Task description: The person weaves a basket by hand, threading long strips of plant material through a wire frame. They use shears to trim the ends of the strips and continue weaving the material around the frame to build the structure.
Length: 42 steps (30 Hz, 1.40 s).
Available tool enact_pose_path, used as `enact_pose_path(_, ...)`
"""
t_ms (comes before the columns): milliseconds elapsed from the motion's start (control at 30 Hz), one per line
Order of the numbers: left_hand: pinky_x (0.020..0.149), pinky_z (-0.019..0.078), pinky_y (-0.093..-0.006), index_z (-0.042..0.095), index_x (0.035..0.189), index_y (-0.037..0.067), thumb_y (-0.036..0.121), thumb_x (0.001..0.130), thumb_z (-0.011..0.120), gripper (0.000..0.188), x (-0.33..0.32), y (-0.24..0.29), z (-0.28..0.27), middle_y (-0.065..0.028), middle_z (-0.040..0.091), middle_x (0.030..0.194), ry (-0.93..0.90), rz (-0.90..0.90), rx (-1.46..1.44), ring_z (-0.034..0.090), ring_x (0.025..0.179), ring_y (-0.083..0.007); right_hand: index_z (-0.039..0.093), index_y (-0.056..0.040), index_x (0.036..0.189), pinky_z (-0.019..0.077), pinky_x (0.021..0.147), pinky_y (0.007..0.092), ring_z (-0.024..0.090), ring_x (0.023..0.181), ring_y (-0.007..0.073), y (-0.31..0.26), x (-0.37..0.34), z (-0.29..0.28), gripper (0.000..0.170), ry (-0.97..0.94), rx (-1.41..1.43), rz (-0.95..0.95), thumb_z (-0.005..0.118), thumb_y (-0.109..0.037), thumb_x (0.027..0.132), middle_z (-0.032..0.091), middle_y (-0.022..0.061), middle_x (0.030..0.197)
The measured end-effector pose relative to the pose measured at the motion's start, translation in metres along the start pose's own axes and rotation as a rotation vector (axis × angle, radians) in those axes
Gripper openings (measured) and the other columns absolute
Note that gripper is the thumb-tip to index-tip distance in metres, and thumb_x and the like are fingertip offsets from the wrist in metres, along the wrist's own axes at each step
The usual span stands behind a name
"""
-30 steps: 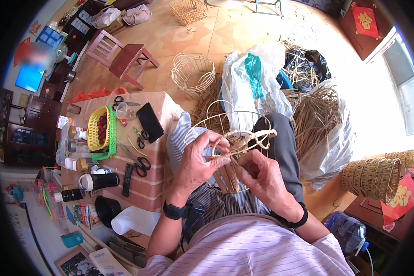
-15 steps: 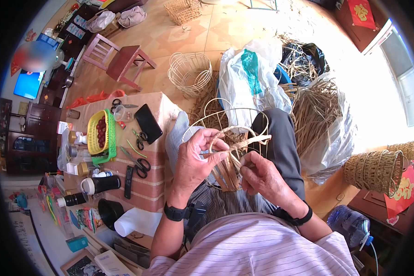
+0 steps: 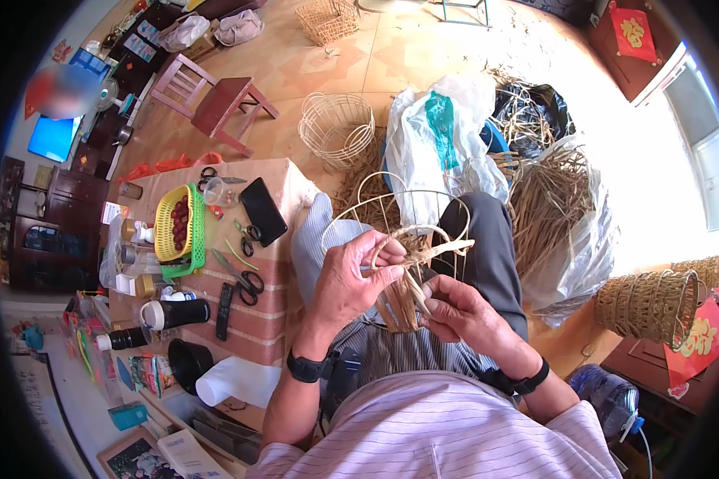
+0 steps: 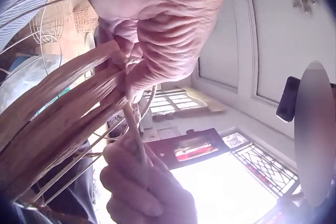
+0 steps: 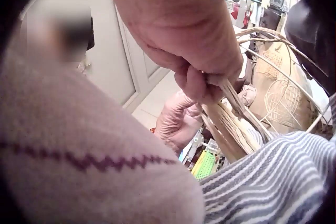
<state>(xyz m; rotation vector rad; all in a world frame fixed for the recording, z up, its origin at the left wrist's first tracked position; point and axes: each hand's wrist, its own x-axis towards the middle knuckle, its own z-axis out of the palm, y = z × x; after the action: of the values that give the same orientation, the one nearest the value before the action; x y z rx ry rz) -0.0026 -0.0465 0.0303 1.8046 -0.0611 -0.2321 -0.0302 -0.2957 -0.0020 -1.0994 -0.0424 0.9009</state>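
Note:
On the person's lap sits a small unfinished basket (image 3: 395, 307), made of thin curved rods and flat dried-leaf strips (image 4: 58, 108). The left hand (image 3: 350, 275) pinches the strips at the rim between thumb and fingers, beneath a thin arched rod hoop. One pale strip end (image 3: 447, 249) sticks out to the right from the rim. Just right of the basket, the right hand (image 3: 465, 313) pinches a narrow dried-leaf strip (image 4: 135, 134) that runs up to the left thumb. In the right wrist view this strip is partly hidden behind the curled fingers.
At left, a cloth-covered table (image 3: 272, 319) bears scissors (image 3: 248, 287), a phone (image 3: 262, 211) and a yellow basket of red fruit (image 3: 172, 227). Beyond the knees stand a wire-like basket frame (image 3: 335, 128) and bags of dried leaves (image 3: 555, 207). A woven basket (image 3: 645, 310) lies at right.
The right hand has turned and shifted slightly right, drawing its strip down from the rim. The left hand keeps its grip on the rim. The protruding strip end sits slightly lower.

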Motion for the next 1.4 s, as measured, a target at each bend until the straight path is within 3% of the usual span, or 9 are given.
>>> enact_pose_path(33,0.089,0.0610,-0.0298,0.071,0.115,-0.002,0.006,0.095,0.084,0.025,0.000,-0.001,0.000,-0.0071,0.079,0.102,0.000,-0.008,-0.004,0.075,0.097,-0.0122,0.061,-0.0067,0.115,0.0435,0.057,0.0229,0.055,0.064,0.0067,0.002,0.002,-0.005,0.018,-0.030,-0.029,-0.009,0.060,-0.024,0.119,0.060,-0.0029,0.080)
enact_pose_path(133,0.091,0.0623,-0.0318,0.072,0.114,-0.003,0.005,0.096,0.082,0.022,0.000,-0.002,-0.002,-0.0085,0.080,0.101,-0.010,0.000,0.026,0.077,0.097,-0.0141,0.064,-0.0056,0.117,0.0549,0.067,0.0251,0.067,0.074,0.0081,0.011,0.007,-0.008,0.022,0.262,0.011,-0.191,0.063,-0.027,0.118,0.070,0.0005,0.089)
enact_pose_path(267,0.091,0.0630,-0.0335,0.073,0.114,-0.003,0.003,0.097,0.080,0.020,0.001,0.003,-0.003,-0.0091,0.080,0.100,-0.030,0.019,0.048,0.078,0.097,-0.0159,0.065,-0.0033,0.119,0.0575,0.069,0.0261,0.071,0.076,0.0112,0.003,0.013,-0.004,0.021,0.384,-0.010,-0.310,0.071,-0.023,0.113,0.073,0.0036,0.094)
enact_pose_path(367,0.091,0.0628,-0.0339,0.073,0.112,-0.003,0.003,0.097,0.078,0.017,0.004,0.001,-0.005,-0.0102,0.081,0.101,-0.075,0.026,0.070,0.079,0.097,-0.0166,0.067,-0.0037,0.123,0.0577,0.067,0.0319,0.071,0.075,0.0184,0.006,0.025,-0.003,0.023,0.624,-0.706,-0.692,0.078,-0.012,0.105,0.071,0.0067,0.096)
enact_pose_path(500,0.090,0.0629,-0.0333,0.075,0.114,-0.004,0.004,0.097,0.077,0.019,0.005,0.003,-0.004,-0.0101,0.083,0.104,-0.078,-0.008,0.014,0.079,0.100,-0.0153,0.072,-0.0089,0.126,0.0559,0.066,0.0418,0.068,0.085,0.0290,-0.017,0.030,-0.006,0.037,0.606,-1.240,-0.828,0.082,-0.003,0.090,0.064,0.0071,0.097)
enact_pose_path(800,0.089,0.0624,-0.0297,0.080,0.118,-0.005,0.006,0.095,0.076,0.025,0.004,0.003,-0.006,-0.0099,0.085,0.104,-0.105,-0.086,0.000,0.079,0.098,-0.0126,0.075,-0.0117,0.122,0.0549,0.088,0.0444,0.062,0.106,0.0288,-0.044,0.019,-0.019,0.040,0.436,-1.583,-0.899,0.079,-0.012,0.083,0.062,0.0067,0.112)
enact_pose_path(1000,0.090,0.0617,-0.0288,0.081,0.121,-0.005,0.007,0.095,0.077,0.028,0.010,0.002,-0.011,-0.0092,0.085,0.106,-0.141,-0.086,0.009,0.079,0.099,-0.0121,0.071,-0.0085,0.109,0.0493,0.079,0.0403,0.060,0.099,0.0251,-0.042,0.030,0.000,0.026,0.400,-1.713,-0.853,0.071,-0.018,0.084,0.052,0.0056,0.100)
enact_pose_path(1300,0.090,0.0609,-0.0286,0.081,0.121,-0.004,0.007,0.094,0.076,0.029,0.010,0.005,-0.015,-0.0075,0.084,0.105,-0.171,-0.118,-0.003,0.078,0.098,-0.0113,0.066,0.0060,0.134,0.0603,0.089,0.0441,0.064,0.114,0.0346,-0.028,0.016,0.006,0.051,0.381,-1.607,-0.934,0.072,-0.007,0.085,0.060,0.0161,0.128)
enact_pose_path(1400,0.087,0.0601,-0.0279,0.082,0.122,-0.004,0.007,0.093,0.076,0.031,0.012,0.007,-0.016,-0.0057,0.083,0.103,-0.203,-0.141,-0.006,0.075,0.095,-0.0104,0.068,0.0037,0.134,0.0602,0.090,0.0438,0.064,0.116,0.0359,-0.026,0.008,0.003,0.050,0.455,-1.569,-0.750,0.072,-0.007,0.085,0.060,0.0164,0.130)
